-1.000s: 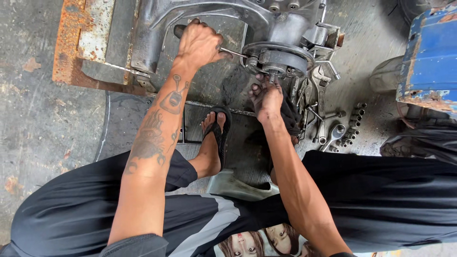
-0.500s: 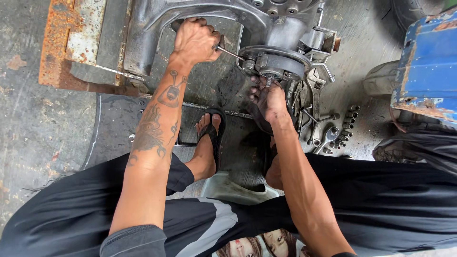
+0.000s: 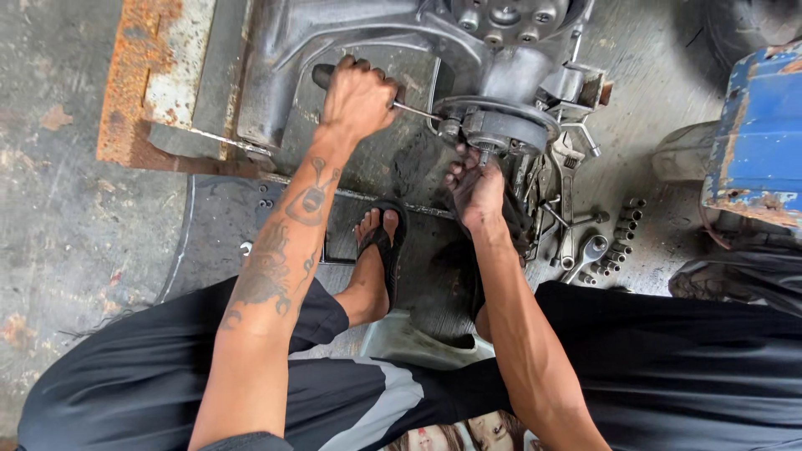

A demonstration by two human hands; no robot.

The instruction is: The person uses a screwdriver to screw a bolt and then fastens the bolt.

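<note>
— Head view: where does the screwdriver (image 3: 393, 102) lie?
— Left hand (image 3: 357, 98) is fisted around its dark handle; the shaft runs rightward, roughly level, with its tip at the round hub (image 3: 494, 125).
— And the right hand (image 3: 474, 185)?
— Just below that hub, fingers curled up against its underside, nearer it than the left.
</note>
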